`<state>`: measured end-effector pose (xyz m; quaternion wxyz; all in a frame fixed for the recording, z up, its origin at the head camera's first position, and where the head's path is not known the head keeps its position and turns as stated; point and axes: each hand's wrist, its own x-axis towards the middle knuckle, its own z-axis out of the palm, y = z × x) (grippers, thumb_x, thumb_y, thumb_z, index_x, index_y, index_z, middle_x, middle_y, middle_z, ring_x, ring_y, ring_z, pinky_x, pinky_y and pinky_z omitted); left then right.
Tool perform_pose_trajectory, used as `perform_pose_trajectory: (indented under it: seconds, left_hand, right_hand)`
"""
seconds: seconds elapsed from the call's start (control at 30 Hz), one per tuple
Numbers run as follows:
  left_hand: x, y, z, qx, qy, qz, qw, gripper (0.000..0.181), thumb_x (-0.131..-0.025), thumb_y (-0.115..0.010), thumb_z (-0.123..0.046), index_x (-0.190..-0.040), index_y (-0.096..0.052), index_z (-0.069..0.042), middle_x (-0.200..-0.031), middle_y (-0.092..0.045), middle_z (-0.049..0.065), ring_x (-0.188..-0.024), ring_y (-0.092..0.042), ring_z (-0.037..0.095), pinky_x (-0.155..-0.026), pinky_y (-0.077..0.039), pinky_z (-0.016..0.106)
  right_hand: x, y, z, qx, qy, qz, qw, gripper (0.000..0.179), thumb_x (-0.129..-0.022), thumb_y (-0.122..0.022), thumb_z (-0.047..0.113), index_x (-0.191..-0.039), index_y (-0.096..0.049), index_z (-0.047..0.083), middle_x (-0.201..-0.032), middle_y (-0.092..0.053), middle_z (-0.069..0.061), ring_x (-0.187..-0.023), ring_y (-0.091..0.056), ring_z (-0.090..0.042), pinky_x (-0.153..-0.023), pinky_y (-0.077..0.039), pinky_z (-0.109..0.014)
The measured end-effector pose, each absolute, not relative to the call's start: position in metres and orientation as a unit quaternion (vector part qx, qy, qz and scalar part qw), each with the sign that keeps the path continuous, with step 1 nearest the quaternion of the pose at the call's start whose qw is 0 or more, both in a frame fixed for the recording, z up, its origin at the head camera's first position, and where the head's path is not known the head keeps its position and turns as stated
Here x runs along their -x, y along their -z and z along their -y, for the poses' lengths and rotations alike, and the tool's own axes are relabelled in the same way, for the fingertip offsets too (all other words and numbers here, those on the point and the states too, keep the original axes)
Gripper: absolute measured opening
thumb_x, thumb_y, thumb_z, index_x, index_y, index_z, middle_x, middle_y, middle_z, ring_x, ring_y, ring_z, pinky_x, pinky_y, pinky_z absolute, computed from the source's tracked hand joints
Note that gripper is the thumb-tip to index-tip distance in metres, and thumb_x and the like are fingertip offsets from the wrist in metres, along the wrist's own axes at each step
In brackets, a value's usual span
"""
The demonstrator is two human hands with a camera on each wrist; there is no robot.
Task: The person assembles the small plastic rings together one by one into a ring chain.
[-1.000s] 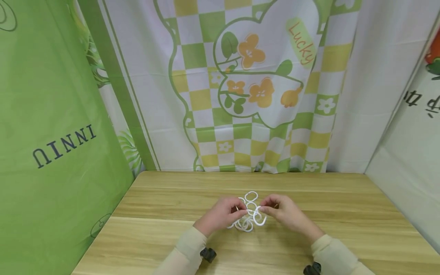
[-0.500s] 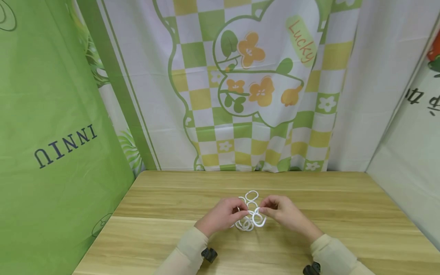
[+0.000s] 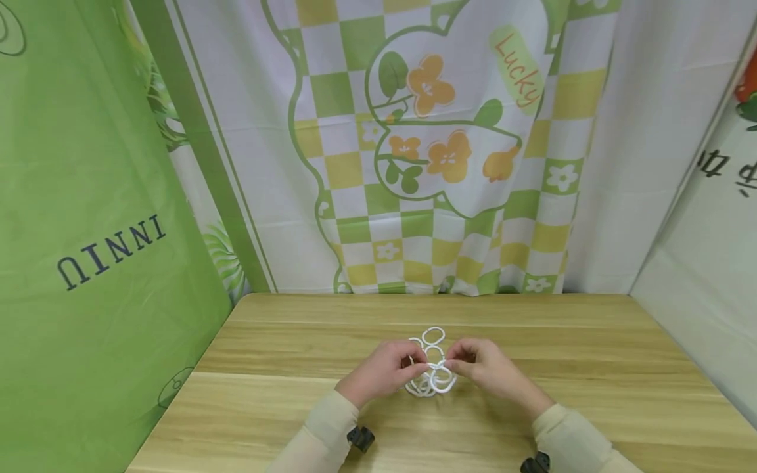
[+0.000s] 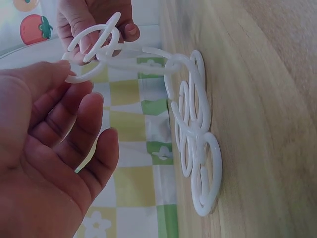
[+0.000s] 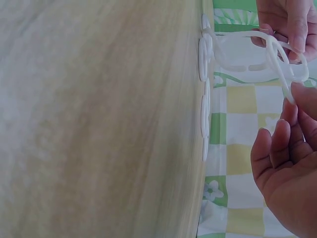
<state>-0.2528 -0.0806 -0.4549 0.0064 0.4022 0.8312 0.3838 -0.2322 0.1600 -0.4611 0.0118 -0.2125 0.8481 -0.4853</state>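
Note:
My left hand (image 3: pixel 384 369) pinches a white plastic curtain ring (image 4: pixel 81 79), oval with a gap in its loop, between thumb and index finger. A second white curtain ring (image 5: pixel 281 79) is pinched at one end by my right hand (image 3: pixel 487 369), and it crosses the first one. Whether the two are hooked together I cannot tell. From the raised rings another ring (image 5: pixel 237 68) slants down towards the table. Below lie several more white rings (image 4: pixel 216 168), overlapping and partly linked. The left fingers hide some of them in the head view.
A wooden table (image 3: pixel 266 335) bears the rings near its middle. Behind it hangs a checked, flowered curtain (image 3: pixel 387 230). A green curtain (image 3: pixel 106 315) borders the left side and a white curtain (image 3: pixel 704 289) the right.
The ring in my right hand has turned, so its free end no longer sticks out to the right. My right fingertips have shifted slightly left towards the left hand, which stays almost still.

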Motion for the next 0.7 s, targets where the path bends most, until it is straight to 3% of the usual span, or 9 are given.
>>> perform_pose_trajectory:
  seconds: [0.2,0.43,0.6,0.7]
  left_hand:
    - [0.2534,0.4540,0.0820,-0.408,-0.399,-0.820,0.035,0.002,-0.092,-0.068,-0.011,-0.093,-0.066,-0.010,-0.079,-0.061,-0.010,-0.065,-0.055,0.005,-0.057,-0.047,0.017]
    - [0.2539,0.4580,0.0839,-0.391,-0.410,-0.819,0.092,0.025,-0.087,-0.064,-0.006,-0.112,-0.061,-0.006,-0.076,-0.059,-0.010,-0.064,-0.052,0.000,-0.057,-0.046,0.019]
    - [0.2541,0.4593,0.0844,-0.367,-0.411,-0.829,0.097,0.028,-0.095,-0.063,-0.023,-0.121,-0.058,-0.013,-0.069,-0.054,-0.010,-0.057,-0.048,0.003,-0.053,-0.043,0.021]
    - [0.2534,0.4578,0.0845,-0.353,-0.418,-0.832,0.090,0.022,-0.098,-0.060,-0.035,-0.112,-0.061,-0.018,-0.065,-0.052,-0.009,-0.053,-0.048,0.004,-0.049,-0.043,0.023]
  right_hand:
    - [0.2330,0.4604,-0.1595,0.183,0.487,-0.854,0.007,0.016,-0.090,-0.071,0.021,-0.097,-0.068,0.007,-0.087,-0.066,-0.005,-0.077,-0.058,-0.017,-0.066,-0.049,-0.027]
    - [0.2338,0.4607,-0.1574,0.177,0.484,-0.857,-0.005,0.018,-0.093,-0.069,0.021,-0.101,-0.070,0.005,-0.089,-0.068,-0.006,-0.077,-0.058,-0.015,-0.065,-0.049,-0.027]
    - [0.2325,0.4610,-0.1551,0.189,0.484,-0.854,-0.007,0.019,-0.093,-0.068,0.020,-0.101,-0.068,0.002,-0.086,-0.066,-0.003,-0.074,-0.056,-0.015,-0.064,-0.047,-0.027]
    - [0.2318,0.4608,-0.1536,0.192,0.488,-0.851,-0.010,0.017,-0.094,-0.067,0.020,-0.101,-0.067,0.004,-0.086,-0.066,-0.006,-0.074,-0.056,-0.014,-0.064,-0.046,-0.027]
